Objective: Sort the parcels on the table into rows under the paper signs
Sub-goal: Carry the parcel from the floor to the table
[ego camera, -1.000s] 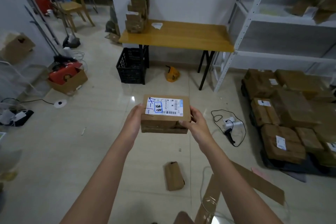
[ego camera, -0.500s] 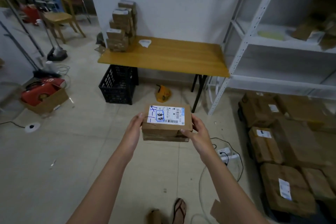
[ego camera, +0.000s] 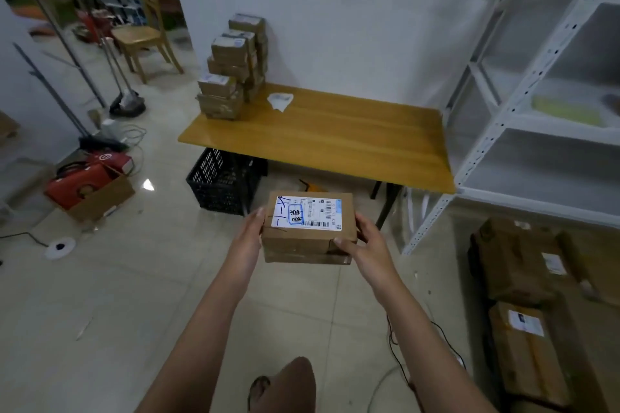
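Head-worn view, forward and down toward table (ego camera: 335, 134)

I hold a parcel (ego camera: 308, 228) between my hands, left hand (ego camera: 246, 238) on its left end, right hand (ego camera: 367, 246) on its right, out over the floor on the near side of the counter (ego camera: 335, 137). A stack of parcels (ego camera: 233, 67) sits on the counter's far left corner, a paper (ego camera: 280, 100) just right of it. A crate (ego camera: 224, 181) stands under the counter's left end. Shelving (ego camera: 536, 117) stands right of the counter, with boxes (ego camera: 523, 305) on the floor on its near side.
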